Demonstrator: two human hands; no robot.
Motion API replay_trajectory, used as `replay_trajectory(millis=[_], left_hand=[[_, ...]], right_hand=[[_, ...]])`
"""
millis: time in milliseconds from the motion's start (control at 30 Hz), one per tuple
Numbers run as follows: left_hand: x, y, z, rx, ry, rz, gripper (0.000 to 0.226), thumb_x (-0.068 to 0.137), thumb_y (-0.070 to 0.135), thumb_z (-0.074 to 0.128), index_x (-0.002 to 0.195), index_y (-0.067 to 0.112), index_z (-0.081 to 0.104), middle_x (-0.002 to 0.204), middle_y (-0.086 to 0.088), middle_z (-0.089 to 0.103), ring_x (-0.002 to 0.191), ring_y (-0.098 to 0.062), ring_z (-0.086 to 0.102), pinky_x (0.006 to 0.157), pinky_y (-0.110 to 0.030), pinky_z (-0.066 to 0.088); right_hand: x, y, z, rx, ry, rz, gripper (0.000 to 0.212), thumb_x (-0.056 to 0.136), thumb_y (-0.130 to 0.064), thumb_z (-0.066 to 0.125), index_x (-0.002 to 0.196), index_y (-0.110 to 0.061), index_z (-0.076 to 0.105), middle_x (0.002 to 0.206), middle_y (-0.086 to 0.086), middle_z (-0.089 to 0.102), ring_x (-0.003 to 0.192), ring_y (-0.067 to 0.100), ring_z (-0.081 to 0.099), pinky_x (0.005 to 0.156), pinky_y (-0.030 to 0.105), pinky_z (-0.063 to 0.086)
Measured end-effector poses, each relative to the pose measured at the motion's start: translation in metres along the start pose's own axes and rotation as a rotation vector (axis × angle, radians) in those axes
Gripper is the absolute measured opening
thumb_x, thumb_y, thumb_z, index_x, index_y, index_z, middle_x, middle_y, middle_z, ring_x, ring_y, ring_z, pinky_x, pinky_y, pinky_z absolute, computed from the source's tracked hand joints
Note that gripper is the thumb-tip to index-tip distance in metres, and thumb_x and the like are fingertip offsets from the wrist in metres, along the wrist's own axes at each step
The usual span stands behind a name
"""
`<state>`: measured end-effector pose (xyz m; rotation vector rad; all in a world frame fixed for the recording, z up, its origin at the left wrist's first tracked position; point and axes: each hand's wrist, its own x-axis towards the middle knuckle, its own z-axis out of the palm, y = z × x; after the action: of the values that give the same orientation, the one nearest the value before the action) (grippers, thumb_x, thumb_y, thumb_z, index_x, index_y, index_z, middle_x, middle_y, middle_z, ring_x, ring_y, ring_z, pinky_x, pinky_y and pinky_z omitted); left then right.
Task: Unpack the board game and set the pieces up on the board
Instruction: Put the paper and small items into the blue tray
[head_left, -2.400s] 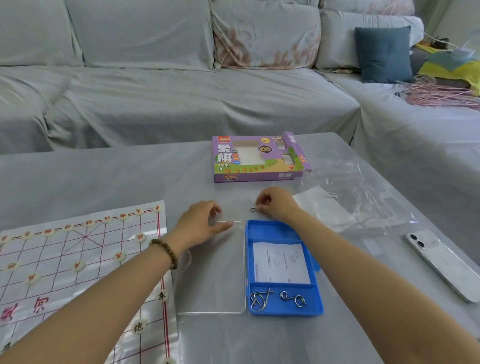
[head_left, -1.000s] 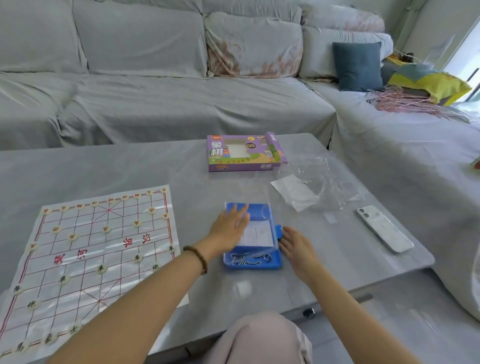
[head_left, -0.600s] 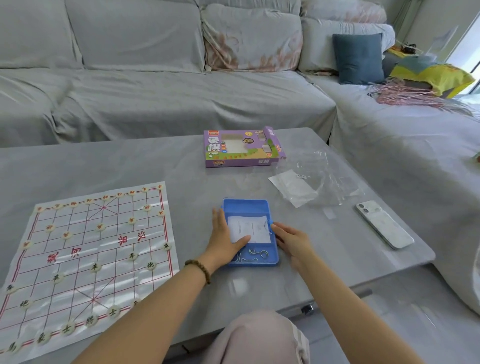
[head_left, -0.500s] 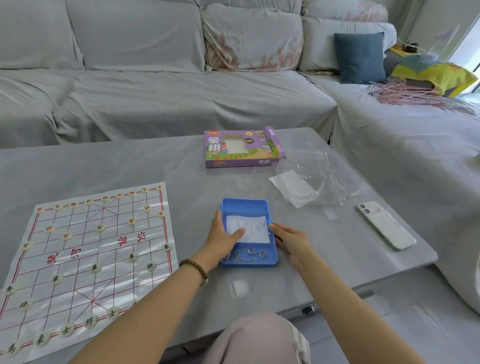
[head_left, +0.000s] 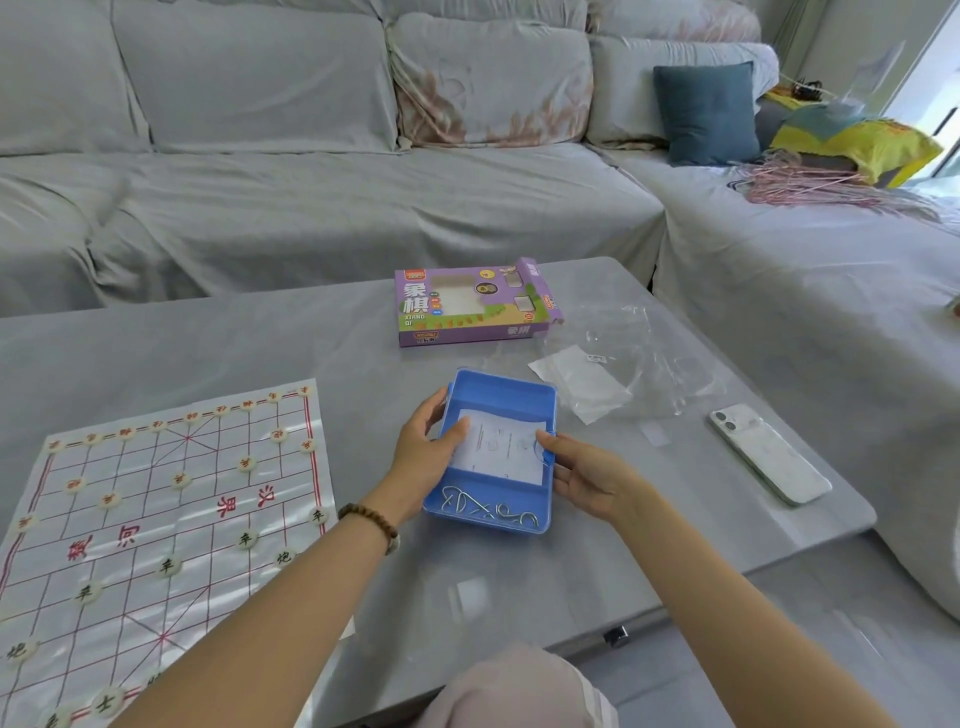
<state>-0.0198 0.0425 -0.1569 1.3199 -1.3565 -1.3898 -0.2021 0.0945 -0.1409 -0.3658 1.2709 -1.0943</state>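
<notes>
The xiangqi board (head_left: 156, 519) lies at the near left corner of the table (head_left: 208, 343), with round pieces (head_left: 245, 539) on it. Mid-table, the left hand (head_left: 423, 457) and right hand (head_left: 592, 478) each close their grip on one side of a blue case (head_left: 498, 395) holding wire puzzles (head_left: 483, 506). The purple xiangqi box (head_left: 475, 304) lies toward the far edge.

Pretty clearly someone's living room at home. A big L-shaped sofa (head_left: 363, 208) under loose grey slipcovers wraps around the back and right side, with a faded floral cushion (head_left: 493, 88) and a teal cushion (head_left: 706, 111) propped on it. A heap of pink wire hangers (head_left: 810, 182) and a yellow bundle (head_left: 857, 137) are dumped on the far seat. Up front is a low grey table (head_left: 208, 338) with a phone (head_left: 769, 452), a purple xiangqi box (head_left: 475, 301) and a chess mat (head_left: 156, 519) laid out. Daylight comes in from the right.
</notes>
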Motion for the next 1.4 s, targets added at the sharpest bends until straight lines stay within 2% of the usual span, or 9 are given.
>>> replay_trajectory(millis=[100,400,533,700,800,1000,1167,1267,1400], left_hand=[[0.006,0.001,0.011,-0.030,-0.004,-0.005,0.049,0.093,0.027,0.055,0.139,0.031,0.039,0.134,0.002,0.050,0.115,-0.018,0.053,0.082,-0.032,0.054],[0.057,0.023,0.074,-0.071,-0.112,-0.116,0.040,0.094,0.032,0.052,0.132,0.027,0.044,0.124,0.001,0.053,0.109,-0.022,0.057,0.076,-0.033,0.055],[0.087,0.022,0.104,0.013,-0.104,-0.194,0.025,0.098,0.042,0.037,0.100,0.020,0.048,0.087,0.004,0.053,0.078,-0.014,0.054,0.071,-0.030,0.049],[0.110,0.011,0.128,0.205,-0.134,-0.224,0.039,0.084,0.051,0.060,0.075,0.014,0.052,0.072,-0.006,0.058,0.056,-0.020,0.055,0.069,-0.039,0.058],[0.119,0.009,0.135,0.347,-0.139,-0.167,0.041,0.084,0.048,0.063,0.063,0.014,0.050,0.061,-0.004,0.059,0.048,-0.018,0.056,0.062,-0.033,0.057],[0.117,0.015,0.131,0.418,-0.186,-0.139,0.029,0.090,0.029,0.053,0.068,0.011,0.053,0.073,-0.011,0.070,0.052,-0.020,0.063,0.051,-0.027,0.053],[0.112,0.013,0.072,0.425,-0.226,-0.136,0.018,0.096,0.024,0.044,0.081,0.015,0.039,0.075,-0.013,0.068,0.042,-0.018,0.059,0.042,-0.023,0.047],[0.107,0.010,0.022,0.530,-0.220,-0.125,0.017,0.099,0.026,0.042,0.086,0.014,0.042,0.067,-0.007,0.063,0.047,-0.018,0.053,0.043,-0.022,0.044],[0.102,0.003,-0.033,0.676,-0.212,-0.093,0.032,0.098,0.034,0.041,0.105,0.010,0.061,0.078,-0.005,0.062,0.066,-0.020,0.057,0.058,-0.025,0.042]], right_hand=[[0.000,-0.009,-0.007,-0.054,0.058,-0.046,0.013,0.089,-0.011,0.060,0.101,-0.011,0.060,0.097,0.006,0.068,0.087,0.018,0.065,0.080,0.034,0.054],[0.007,-0.032,-0.052,-0.155,0.089,-0.236,0.016,0.095,-0.025,0.049,0.109,-0.020,0.056,0.099,-0.002,0.067,0.086,0.017,0.065,0.074,0.033,0.057],[0.015,-0.053,-0.087,-0.163,0.222,-0.312,0.021,0.096,-0.025,0.049,0.115,-0.018,0.054,0.096,-0.003,0.065,0.083,0.018,0.064,0.073,0.032,0.053],[0.016,-0.082,-0.135,-0.157,0.389,-0.396,0.027,0.095,-0.027,0.051,0.119,-0.016,0.054,0.098,0.000,0.066,0.085,0.020,0.064,0.075,0.035,0.051],[0.014,-0.090,-0.154,-0.166,0.416,-0.413,0.028,0.094,-0.027,0.051,0.120,-0.016,0.055,0.100,-0.001,0.066,0.086,0.021,0.064,0.075,0.034,0.052],[0.008,-0.088,-0.161,-0.178,0.431,-0.423,0.031,0.095,-0.027,0.051,0.124,-0.016,0.054,0.109,0.004,0.066,0.094,0.024,0.064,0.087,0.043,0.050],[-0.008,-0.095,-0.153,-0.236,0.372,-0.412,0.018,0.094,-0.031,0.051,0.106,-0.023,0.062,0.110,0.004,0.068,0.102,0.030,0.064,0.093,0.049,0.049],[-0.012,-0.093,-0.136,-0.300,0.316,-0.384,0.029,0.092,-0.036,0.054,0.115,-0.020,0.060,0.111,0.005,0.068,0.098,0.028,0.066,0.085,0.046,0.053],[-0.006,-0.079,-0.095,-0.346,0.256,-0.331,0.029,0.092,-0.035,0.053,0.115,-0.017,0.057,0.105,0.006,0.068,0.093,0.028,0.067,0.071,0.039,0.056]])
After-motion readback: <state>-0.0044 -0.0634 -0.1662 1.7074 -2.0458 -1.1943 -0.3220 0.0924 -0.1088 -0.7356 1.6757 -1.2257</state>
